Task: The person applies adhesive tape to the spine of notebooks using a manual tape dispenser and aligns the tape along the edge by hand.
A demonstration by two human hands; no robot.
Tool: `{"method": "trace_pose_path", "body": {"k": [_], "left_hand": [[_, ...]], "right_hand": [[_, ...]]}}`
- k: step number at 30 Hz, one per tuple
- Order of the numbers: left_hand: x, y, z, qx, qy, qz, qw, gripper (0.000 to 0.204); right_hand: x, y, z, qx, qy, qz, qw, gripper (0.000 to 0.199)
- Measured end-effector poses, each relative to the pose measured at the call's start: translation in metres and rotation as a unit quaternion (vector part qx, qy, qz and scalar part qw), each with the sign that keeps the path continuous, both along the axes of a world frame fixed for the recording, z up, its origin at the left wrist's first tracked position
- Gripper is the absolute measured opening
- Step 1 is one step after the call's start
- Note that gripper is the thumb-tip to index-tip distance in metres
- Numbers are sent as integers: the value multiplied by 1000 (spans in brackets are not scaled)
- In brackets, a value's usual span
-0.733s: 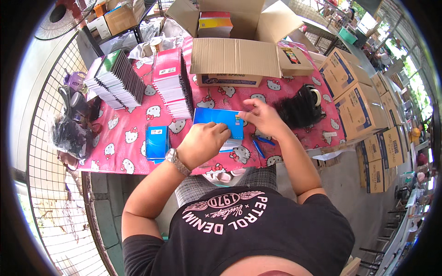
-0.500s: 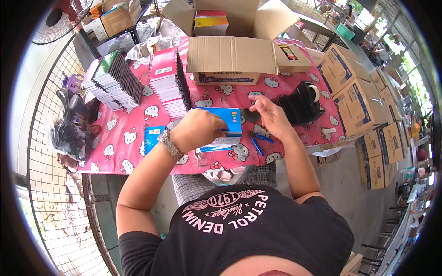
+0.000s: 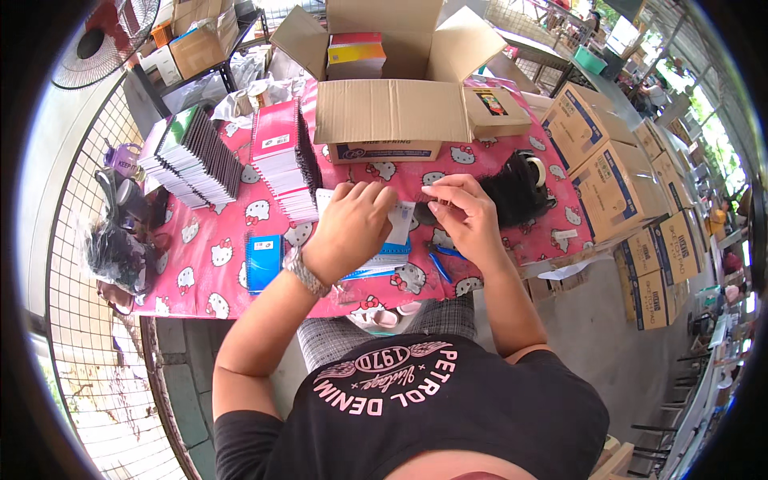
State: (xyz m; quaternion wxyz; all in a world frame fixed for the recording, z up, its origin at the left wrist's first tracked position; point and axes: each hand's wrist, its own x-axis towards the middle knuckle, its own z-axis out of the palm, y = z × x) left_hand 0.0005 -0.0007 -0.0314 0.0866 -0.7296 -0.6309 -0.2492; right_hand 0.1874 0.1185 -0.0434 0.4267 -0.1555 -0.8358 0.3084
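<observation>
My left hand, with a watch on its wrist, is closed over a small notebook whose pale page or back shows past my fingers. Beneath it lies a stack of blue-covered notebooks. My right hand is beside the notebook's right edge, thumb and fingers curled together in a pinch. Whatever they hold is too small to make out; something dark shows behind them. A pile of black spiral binding coils lies just right of that hand. Left of my left wrist rests one blue spiral notebook.
Pink spiral notebooks and green-topped ones stand in tall stacks at the left. An open carton sits at the back. Blue pens lie near the front edge. Closed cartons are piled on the right.
The blue cover under my left hand has given way to a pale surface. My right hand has moved left and its fingers have come together by the notebook's edge.
</observation>
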Motion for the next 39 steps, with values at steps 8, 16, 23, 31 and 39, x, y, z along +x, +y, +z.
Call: {"method": "trace_pose_path", "body": {"k": [8, 16, 23, 31, 39], "left_hand": [[-5, -11, -4, 40, -31, 35, 998, 22], [-7, 1, 18, 37, -108, -7, 993, 24], [-13, -6, 42, 160, -151, 31, 975, 34], [4, -30, -17, -91, 37, -70, 993, 28], [-19, -20, -16, -151, -8, -103, 983, 18]], "right_hand": [[2, 1, -18, -59, 2, -19, 998, 29], [-17, -8, -8, -109, -20, 73, 991, 25], [-14, 55, -35, -129, -16, -105, 986, 21], [-76, 194, -226, -465, -224, -122, 848, 18], [-95, 182, -198, -8, -360, -321, 876, 73]]}}
